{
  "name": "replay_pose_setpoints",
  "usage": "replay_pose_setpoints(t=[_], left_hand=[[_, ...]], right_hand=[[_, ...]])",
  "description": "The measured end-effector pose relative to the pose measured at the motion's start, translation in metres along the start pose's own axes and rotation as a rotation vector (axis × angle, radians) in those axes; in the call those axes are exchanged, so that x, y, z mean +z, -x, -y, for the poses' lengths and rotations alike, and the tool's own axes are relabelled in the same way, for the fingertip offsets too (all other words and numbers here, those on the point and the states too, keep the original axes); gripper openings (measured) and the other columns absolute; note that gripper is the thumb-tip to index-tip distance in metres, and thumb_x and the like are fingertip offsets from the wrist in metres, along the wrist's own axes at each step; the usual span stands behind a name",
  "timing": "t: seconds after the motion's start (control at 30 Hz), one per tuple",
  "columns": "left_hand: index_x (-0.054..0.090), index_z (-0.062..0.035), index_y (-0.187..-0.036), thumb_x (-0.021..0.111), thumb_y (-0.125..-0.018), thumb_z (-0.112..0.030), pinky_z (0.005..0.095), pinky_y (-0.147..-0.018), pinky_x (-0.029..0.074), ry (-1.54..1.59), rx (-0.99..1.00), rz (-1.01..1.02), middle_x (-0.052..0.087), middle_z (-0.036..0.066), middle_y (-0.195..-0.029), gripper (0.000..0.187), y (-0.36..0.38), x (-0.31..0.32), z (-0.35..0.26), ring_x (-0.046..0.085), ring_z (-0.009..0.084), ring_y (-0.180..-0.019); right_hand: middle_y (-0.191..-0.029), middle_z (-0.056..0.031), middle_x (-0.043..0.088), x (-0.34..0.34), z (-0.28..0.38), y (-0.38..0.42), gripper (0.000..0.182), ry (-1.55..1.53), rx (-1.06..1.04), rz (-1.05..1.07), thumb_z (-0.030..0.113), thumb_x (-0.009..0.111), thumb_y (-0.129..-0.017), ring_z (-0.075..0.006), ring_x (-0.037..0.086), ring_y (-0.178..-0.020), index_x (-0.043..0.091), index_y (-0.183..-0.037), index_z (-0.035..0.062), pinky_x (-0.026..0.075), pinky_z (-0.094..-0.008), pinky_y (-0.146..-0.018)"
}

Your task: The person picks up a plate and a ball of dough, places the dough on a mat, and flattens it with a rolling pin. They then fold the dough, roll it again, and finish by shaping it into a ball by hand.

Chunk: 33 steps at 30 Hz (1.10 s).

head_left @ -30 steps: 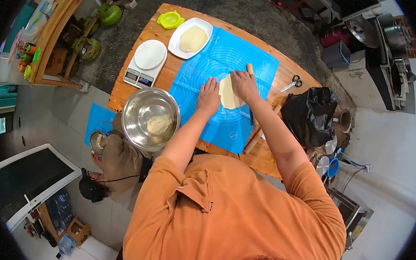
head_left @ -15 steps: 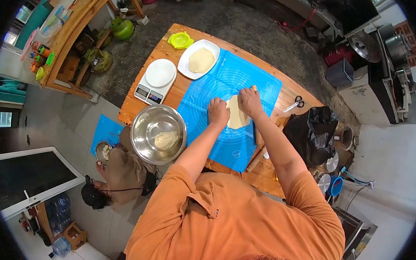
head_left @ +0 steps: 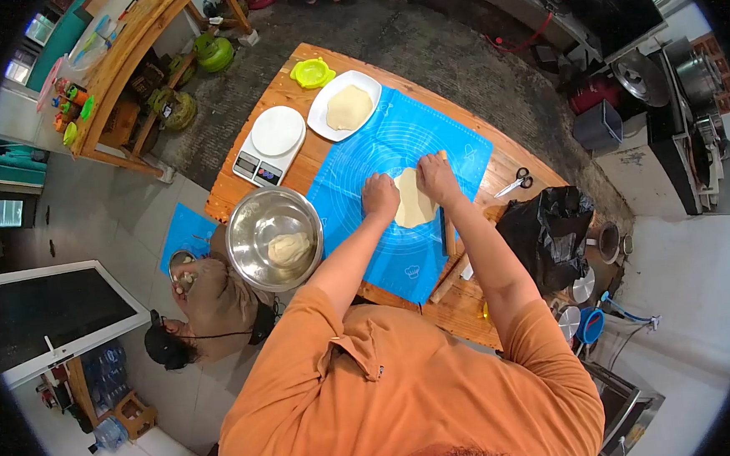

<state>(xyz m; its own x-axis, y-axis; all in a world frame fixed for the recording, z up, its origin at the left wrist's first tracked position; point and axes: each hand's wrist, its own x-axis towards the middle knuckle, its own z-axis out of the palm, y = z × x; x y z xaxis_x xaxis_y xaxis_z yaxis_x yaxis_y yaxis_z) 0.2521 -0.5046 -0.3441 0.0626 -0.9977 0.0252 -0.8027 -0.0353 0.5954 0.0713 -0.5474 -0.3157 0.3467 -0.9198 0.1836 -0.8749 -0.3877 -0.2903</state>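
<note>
A flat, uneven sheet of pale dough [head_left: 413,202] lies on the blue baking mat [head_left: 353,174]. My left hand [head_left: 381,196] has curled fingers at the sheet's upper left edge. Across from it, my right hand [head_left: 437,178] grips the upper right edge, fingers bent over it. A wooden stick, perhaps a rolling pin [head_left: 450,238], lies beside the sheet, partly hidden by my right hand and forearm. On the left, a steel bowl [head_left: 248,223] holds a dough lump [head_left: 289,249]. Behind the mat, a white plate [head_left: 321,105] carries another flat dough piece [head_left: 349,108].
A kitchen scale [head_left: 270,146] and a yellow-green mould [head_left: 312,73] stand at the table's far left. Scissors [head_left: 514,182] and a black plastic bag [head_left: 547,238] are on the right. A person [head_left: 219,295] crouches on the left, hands at a small bowl.
Both hands stay at the dough's edges, with little visible movement. The view has shifted slightly. The crouching person's hand has moved over the small bowl.
</note>
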Motion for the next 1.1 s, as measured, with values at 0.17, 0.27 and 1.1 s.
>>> replay_pose_setpoints(t=[0.17,0.27,1.1], left_hand=[[0.067,-0.0034,-0.092,0.061,-0.095,-0.015,0.0556,-0.084,0.052,0.040,0.005,-0.047,0.068,0.018,-0.098,0.013,0.002,0.007,0.005,0.063,0.0415,-0.096],[0.066,-0.0036,-0.096,0.062,-0.093,-0.015,0.0558,-0.087,0.051,0.062,-0.018,-0.017,0.069,0.018,-0.099,0.012,0.003,0.009,0.006,0.064,0.0412,-0.097],[0.078,-0.0205,-0.108,0.079,-0.084,-0.021,0.0492,-0.097,0.046,0.114,0.020,0.083,0.068,0.005,-0.112,0.025,0.012,-0.010,-0.001,0.061,0.0306,-0.111]], right_hand=[[-0.100,-0.0147,0.068,-0.007,-0.010,0.002,0.012,-0.089,-0.021,0.097,0.013,0.063,-0.093,-0.0350,0.064,-0.105,0.062,-0.103,0.0074,0.047,-0.0505,-0.092],[-0.099,-0.0135,0.068,-0.013,-0.006,0.005,0.020,-0.046,-0.105,0.074,0.016,0.067,-0.091,-0.0364,0.065,-0.101,0.065,-0.109,0.0079,0.047,-0.0512,-0.094],[-0.102,-0.0101,0.071,-0.054,0.012,0.039,0.011,-0.170,-0.247,0.074,0.007,0.072,-0.089,-0.0327,0.068,-0.103,0.066,-0.098,0.0073,0.053,-0.0440,-0.092]])
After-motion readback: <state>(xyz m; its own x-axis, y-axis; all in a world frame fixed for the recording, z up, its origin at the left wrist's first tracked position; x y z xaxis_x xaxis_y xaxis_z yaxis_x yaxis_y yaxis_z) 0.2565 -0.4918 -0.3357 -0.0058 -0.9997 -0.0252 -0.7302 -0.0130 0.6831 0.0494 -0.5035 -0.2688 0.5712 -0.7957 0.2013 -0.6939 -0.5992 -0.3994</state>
